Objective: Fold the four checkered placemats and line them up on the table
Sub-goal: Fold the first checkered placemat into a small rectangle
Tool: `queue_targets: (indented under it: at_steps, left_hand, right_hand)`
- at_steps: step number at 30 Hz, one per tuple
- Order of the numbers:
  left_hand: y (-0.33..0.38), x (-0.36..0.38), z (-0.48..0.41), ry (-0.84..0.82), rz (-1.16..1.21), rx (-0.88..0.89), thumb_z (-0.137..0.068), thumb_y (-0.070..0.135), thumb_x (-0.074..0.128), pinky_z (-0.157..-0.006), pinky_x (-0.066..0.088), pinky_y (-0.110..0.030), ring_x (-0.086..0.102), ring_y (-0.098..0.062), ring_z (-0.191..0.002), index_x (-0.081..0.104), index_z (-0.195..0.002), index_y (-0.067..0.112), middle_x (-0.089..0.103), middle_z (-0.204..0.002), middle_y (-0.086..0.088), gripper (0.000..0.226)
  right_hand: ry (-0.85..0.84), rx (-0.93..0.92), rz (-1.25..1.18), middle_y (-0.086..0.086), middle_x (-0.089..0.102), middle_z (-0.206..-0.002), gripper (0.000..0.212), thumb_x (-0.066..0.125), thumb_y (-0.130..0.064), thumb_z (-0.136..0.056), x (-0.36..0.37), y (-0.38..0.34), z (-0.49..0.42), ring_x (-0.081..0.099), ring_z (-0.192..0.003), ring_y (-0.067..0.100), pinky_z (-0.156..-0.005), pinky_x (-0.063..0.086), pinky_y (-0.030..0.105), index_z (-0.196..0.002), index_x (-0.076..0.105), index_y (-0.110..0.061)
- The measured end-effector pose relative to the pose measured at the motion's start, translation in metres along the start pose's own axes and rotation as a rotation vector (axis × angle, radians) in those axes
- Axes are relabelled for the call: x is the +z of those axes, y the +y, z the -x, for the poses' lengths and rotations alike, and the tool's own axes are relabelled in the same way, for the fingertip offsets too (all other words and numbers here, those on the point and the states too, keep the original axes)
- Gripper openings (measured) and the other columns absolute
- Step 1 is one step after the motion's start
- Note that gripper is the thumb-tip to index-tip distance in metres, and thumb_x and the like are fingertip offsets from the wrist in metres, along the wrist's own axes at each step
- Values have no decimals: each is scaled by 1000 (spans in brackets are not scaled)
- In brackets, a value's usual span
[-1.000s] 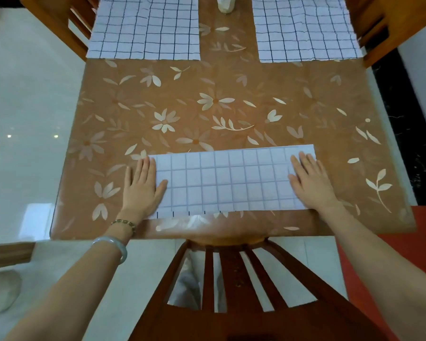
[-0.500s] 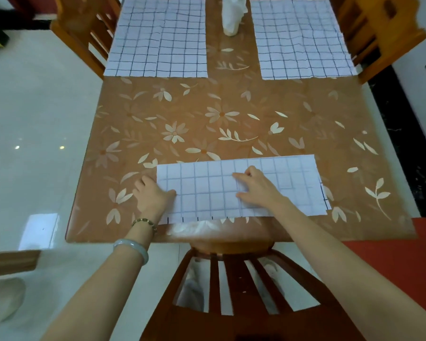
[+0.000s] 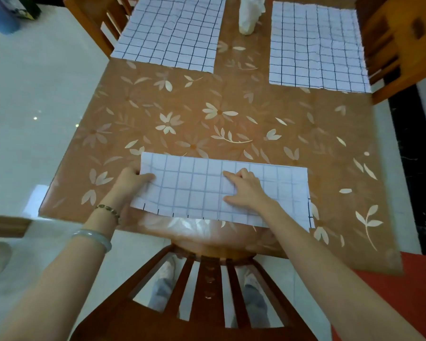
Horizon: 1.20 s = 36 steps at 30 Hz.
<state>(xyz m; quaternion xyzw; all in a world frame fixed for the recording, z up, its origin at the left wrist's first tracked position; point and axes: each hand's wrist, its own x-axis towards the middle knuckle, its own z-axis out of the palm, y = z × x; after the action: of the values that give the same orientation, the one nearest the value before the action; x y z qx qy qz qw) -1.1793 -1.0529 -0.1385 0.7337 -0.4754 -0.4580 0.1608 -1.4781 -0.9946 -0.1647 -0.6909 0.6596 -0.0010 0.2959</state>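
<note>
A white checkered placemat point(image 3: 194, 190), folded once into a long strip, lies near the table's front edge. My left hand point(image 3: 133, 180) grips its left end, thumb on top and fingers under the edge, which is lifted slightly. My right hand point(image 3: 244, 190) presses flat on the strip's middle. Two unfolded checkered placemats lie at the far side: one at the back left point(image 3: 170, 30), one at the back right point(image 3: 315, 45). A fourth placemat is not in view.
The table point(image 3: 231, 119) has a brown floral cover. A white wrapped object point(image 3: 250, 13) stands between the far placemats. A wooden chair back point(image 3: 202, 291) is right below me; other chairs stand at the far left point(image 3: 94, 20) and far right point(image 3: 399, 45).
My right hand slid from the strip's right end to its middle. My left hand went from lying flat to gripping and lifting the left end. The camera view tilted.
</note>
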Motion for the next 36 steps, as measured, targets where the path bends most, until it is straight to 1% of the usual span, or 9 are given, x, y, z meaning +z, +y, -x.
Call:
queue_targets:
  at_steps: [6, 11, 14, 19, 23, 29, 32, 34, 36]
  left_hand:
    - [-11, -3, -6, -62, -2, 48, -86, 15, 64, -77, 56, -43, 67, -27, -84, 64, -107, 11, 69, -98, -7, 21]
    - [-5, -11, -1, -43, 3, 100, -90, 17, 63, -65, 53, -33, 67, -24, -77, 65, -106, 9, 70, -97, -9, 18]
    - [6, -17, 8, -49, 107, 136, -91, 14, 63, -62, 54, -29, 68, -25, -78, 66, -98, 14, 72, -86, 0, 8]
    - [44, -27, 31, -154, 252, 200, -89, 15, 65, -80, 56, -47, 69, -34, -91, 68, -100, 6, 72, -100, -13, 14]
    - [76, -23, 52, -192, 252, 341, -91, 14, 63, -72, 56, -38, 71, -21, -79, 70, -90, 14, 74, -84, 0, 7]
    - [92, -29, 70, -223, 229, 386, -92, 13, 60, -70, 56, -34, 70, -15, -72, 76, -71, 30, 74, -77, 4, 32]
    - [97, -26, 79, -233, 266, 352, -93, 12, 59, -70, 57, -34, 71, -17, -74, 75, -79, 21, 75, -79, 2, 22]
    - [102, -19, 86, -249, 248, 376, -90, 19, 63, -78, 55, -43, 70, -27, -82, 71, -89, 12, 74, -86, -8, 11]
    - [107, -5, 91, -290, 178, 425, -88, 26, 63, -75, 51, -38, 66, -26, -78, 68, -91, 5, 69, -83, -13, 22]
  right_hand:
    - [43, -16, 31, 4, 38, -116, 81, 66, -50, -75, 6, 0, 0, 37, -109, 25, -97, 30, 38, -145, 30, -31]
    - [30, -12, 72, 4, 36, -115, 91, 68, -55, -72, 4, -5, 0, 36, -107, 23, -97, 31, 36, -147, 24, -28]
    - [47, 6, 43, 3, 36, -115, 93, 68, -56, -71, 5, -8, 0, 35, -108, 22, -98, 30, 36, -147, 24, -27]
    - [52, 21, 22, 3, 36, -115, 94, 69, -55, -68, 8, -18, -3, 35, -108, 22, -95, 30, 35, -147, 25, -26]
    - [23, 47, 24, 5, 36, -121, 97, 70, -58, -68, 13, -29, -7, 34, -113, 24, -96, 27, 36, -147, 23, -27]
    - [47, 19, 16, 6, 37, -120, 101, 71, -60, -65, 25, -47, -19, 36, -112, 26, -94, 28, 37, -147, 22, -26]
    - [55, 0, 27, 5, 37, -120, 100, 71, -59, -66, 29, -58, -25, 36, -111, 25, -95, 29, 37, -147, 23, -28]
    - [55, -20, -75, 4, 39, -119, 91, 73, -52, -70, 28, -59, -24, 37, -111, 23, -97, 29, 37, -146, 28, -29]
    - [93, -18, -371, 4, 43, -114, 74, 75, -33, -75, 24, -51, -16, 43, -106, 19, -96, 34, 31, -140, 41, -24]
